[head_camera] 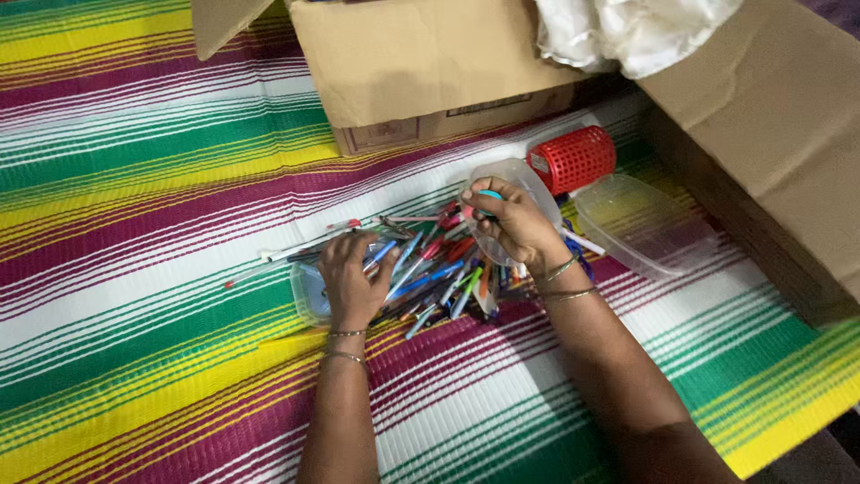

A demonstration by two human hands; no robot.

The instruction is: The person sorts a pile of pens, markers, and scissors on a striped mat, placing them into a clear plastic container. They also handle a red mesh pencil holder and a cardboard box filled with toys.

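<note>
Striped woven mat (134,269) carries a pen pile (430,269) at centre. Left hand (351,280) presses flat on the pile's left edge, over a clear tub (305,300). Right hand (512,224), above the pile's right side, pinches what looks like a blue-capped pen (489,194). Better to lift pens singly, steadying the pile. Red basket (573,159) lies beyond.

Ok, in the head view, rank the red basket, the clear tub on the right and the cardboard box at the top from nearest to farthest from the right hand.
From the right hand:
1. Red basket, just up-right.
2. Clear tub, farther right.
3. Cardboard box, top.
</note>
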